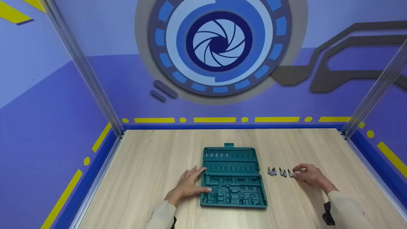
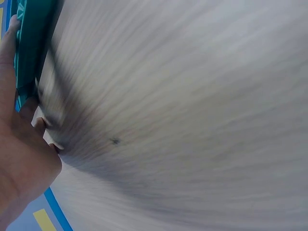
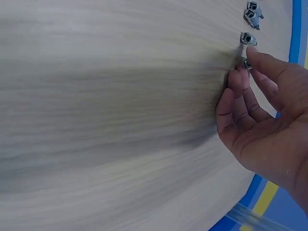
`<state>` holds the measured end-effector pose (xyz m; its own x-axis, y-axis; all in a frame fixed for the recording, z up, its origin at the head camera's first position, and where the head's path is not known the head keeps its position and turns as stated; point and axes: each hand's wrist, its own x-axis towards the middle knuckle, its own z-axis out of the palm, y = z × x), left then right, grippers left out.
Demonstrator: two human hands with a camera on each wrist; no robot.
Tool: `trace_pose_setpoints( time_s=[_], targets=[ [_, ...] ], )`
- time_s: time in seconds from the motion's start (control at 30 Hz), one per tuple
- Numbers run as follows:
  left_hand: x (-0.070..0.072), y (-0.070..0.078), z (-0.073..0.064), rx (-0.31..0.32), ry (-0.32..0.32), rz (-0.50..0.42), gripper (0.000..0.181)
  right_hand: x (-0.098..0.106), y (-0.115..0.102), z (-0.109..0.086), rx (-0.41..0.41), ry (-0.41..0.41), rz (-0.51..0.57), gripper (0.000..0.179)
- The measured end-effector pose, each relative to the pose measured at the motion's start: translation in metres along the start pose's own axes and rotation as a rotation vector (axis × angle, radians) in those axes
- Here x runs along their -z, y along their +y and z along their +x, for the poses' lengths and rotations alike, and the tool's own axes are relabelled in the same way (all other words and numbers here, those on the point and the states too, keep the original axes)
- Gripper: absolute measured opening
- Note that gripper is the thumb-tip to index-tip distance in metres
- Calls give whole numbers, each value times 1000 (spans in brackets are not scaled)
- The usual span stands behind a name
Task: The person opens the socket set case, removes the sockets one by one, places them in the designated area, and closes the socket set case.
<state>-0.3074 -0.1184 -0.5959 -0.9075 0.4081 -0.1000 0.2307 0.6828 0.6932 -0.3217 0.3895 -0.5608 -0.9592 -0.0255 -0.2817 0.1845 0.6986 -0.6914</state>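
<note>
Head view: I see the left hand spread against the green case, the right hand, well apart, pinching a metal bit right of the case; pickup, I judge, next needing a steady lift.

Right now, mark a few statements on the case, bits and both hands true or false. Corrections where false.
1. The green case lies open on the table. True.
2. The left hand touches the left side of the case. True.
3. All the loose bits are left of the case. False: the loose bits are on the table to its right.
4. The right hand pinches a metal bit. True.
5. The top row of the case is full. False: seated bits show only in its left part.
6. Both hands touch the case. False: only the left does.
</note>
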Motion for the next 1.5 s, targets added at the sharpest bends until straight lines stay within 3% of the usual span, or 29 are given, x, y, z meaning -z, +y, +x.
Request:
trace_pose_setpoints(
  time_s=[0.37, 0.6, 0.87, 1.13, 1.33, 1.5],
  targets=[
    [4, 1, 7, -18, 5, 5, 99, 3, 3, 6, 42, 31, -37, 37],
    [4, 2, 11, -41, 10, 4, 97, 6, 5, 3, 100, 32, 3, 36],
    [0, 2, 14, -25, 0, 3, 98, 19, 0, 0, 69, 21, 62, 42],
    [2, 0, 10, -9, -2, -1, 98, 16, -35, 10, 160, 13, 99, 40],
    [1, -3, 1, 38, 1, -7, 98, -16, -76, 31, 267, -70, 187, 37],
    [-1, 0, 1, 3, -12, -18, 97, -44, -104, 43, 309, -111, 267, 38]
  ],
)
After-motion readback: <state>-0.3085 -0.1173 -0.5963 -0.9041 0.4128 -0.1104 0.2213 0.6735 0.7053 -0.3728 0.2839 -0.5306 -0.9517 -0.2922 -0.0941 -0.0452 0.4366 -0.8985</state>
